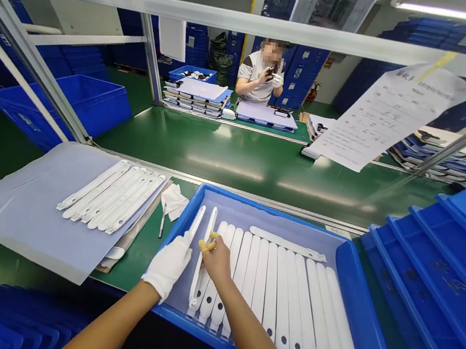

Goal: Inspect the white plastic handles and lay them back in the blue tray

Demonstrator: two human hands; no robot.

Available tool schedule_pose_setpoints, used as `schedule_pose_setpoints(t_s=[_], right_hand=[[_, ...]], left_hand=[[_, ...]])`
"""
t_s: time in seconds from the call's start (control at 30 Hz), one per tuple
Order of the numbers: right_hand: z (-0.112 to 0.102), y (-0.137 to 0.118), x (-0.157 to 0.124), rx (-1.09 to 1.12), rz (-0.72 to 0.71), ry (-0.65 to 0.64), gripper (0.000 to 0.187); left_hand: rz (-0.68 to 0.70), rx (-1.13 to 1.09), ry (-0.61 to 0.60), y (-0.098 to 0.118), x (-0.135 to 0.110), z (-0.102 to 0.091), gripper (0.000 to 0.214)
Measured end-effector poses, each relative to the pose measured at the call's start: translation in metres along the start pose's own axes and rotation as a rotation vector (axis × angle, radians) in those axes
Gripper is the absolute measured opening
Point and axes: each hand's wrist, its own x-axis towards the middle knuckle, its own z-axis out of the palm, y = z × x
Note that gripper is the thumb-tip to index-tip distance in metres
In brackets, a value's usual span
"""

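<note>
My left hand (169, 262), in a white glove, is closed around a long white plastic strip (197, 220) that points up and away over the tray's left edge. Yellow finger cots cover fingertips of my right hand (217, 255), which pinches another white plastic strip (207, 236) tilted on its edge at the left end of the row. Both hands are over a blue tray (370, 316) lined with a pale sheet. Several like strips (263, 275) lie side by side in it, most with a dark round hole near the close end. One strip (288, 243) lies crosswise along the far side.
More white strips (115, 196) rest on pale sheets (41, 226) at left. A crumpled cloth (175, 200) and a pen (163, 219) lie beside the tray. Stacked blue trays (443, 281) stand at right. A metal bar (257, 27) crosses ahead; a co-worker (261, 75) sits beyond.
</note>
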Motion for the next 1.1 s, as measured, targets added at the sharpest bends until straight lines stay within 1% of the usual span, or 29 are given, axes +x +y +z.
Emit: schedule_pose_setpoints(t_s=[0.1, 0.17, 0.2, 0.27, 0.33, 0.4, 0.5, 0.57, 0.63, 0.77, 0.87, 0.9, 0.97, 1.1], right_hand=[[0.013, 0.003, 0.007, -0.134, 0.016, -0.046, 0.028], [0.014, 0.003, 0.007, -0.237, -0.004, -0.061, 0.026], [0.012, 0.002, 0.005, -0.291, -0.018, -0.059, 0.025], [0.004, 0.002, 0.003, -0.404, -0.036, -0.023, 0.025], [-0.007, 0.004, 0.002, -0.525, -0.033, 0.044, 0.035], [-0.019, 0.008, 0.005, -0.638, -0.019, 0.106, 0.046], [-0.031, 0.017, 0.012, -0.747, -0.017, 0.103, 0.052], [-0.035, 0.021, 0.020, -0.786, -0.019, 0.070, 0.051], [-0.036, 0.022, 0.028, -0.811, -0.008, 0.047, 0.052], [-0.037, 0.019, 0.043, -0.846, 0.040, 0.003, 0.055], [-0.040, 0.017, 0.048, -0.860, 0.065, -0.033, 0.056], [-0.042, 0.017, 0.048, -0.860, 0.069, -0.045, 0.057], [-0.046, 0.019, 0.050, -0.852, 0.072, -0.067, 0.060], [-0.047, 0.020, 0.053, -0.795, 0.072, -0.060, 0.058]], left_hand=[[-0.057, 0.180, -0.079, 0.003, 0.002, 0.008, 0.031], [-0.062, 0.265, -0.109, 0.008, -0.002, 0.006, 0.026], [-0.053, 0.298, -0.108, 0.009, -0.003, 0.004, 0.028], [-0.002, 0.345, -0.078, 0.010, -0.005, -0.003, 0.039], [0.073, 0.366, -0.032, 0.004, -0.005, -0.009, 0.050], [0.135, 0.369, -0.005, -0.006, -0.002, -0.011, 0.057], [0.177, 0.357, 0.003, -0.027, 0.002, -0.007, 0.057], [0.204, 0.345, -0.002, -0.039, 0.004, -0.002, 0.054], [0.237, 0.340, -0.011, -0.044, 0.006, 0.006, 0.049], [0.332, 0.327, -0.088, -0.038, 0.011, 0.036, 0.048], [0.355, 0.313, -0.175, -0.033, 0.011, 0.054, 0.044], [0.349, 0.312, -0.197, -0.033, 0.009, 0.055, 0.042], [0.327, 0.317, -0.229, -0.033, 0.004, 0.053, 0.041], [0.258, 0.357, -0.261, -0.024, -0.007, 0.037, 0.045]])
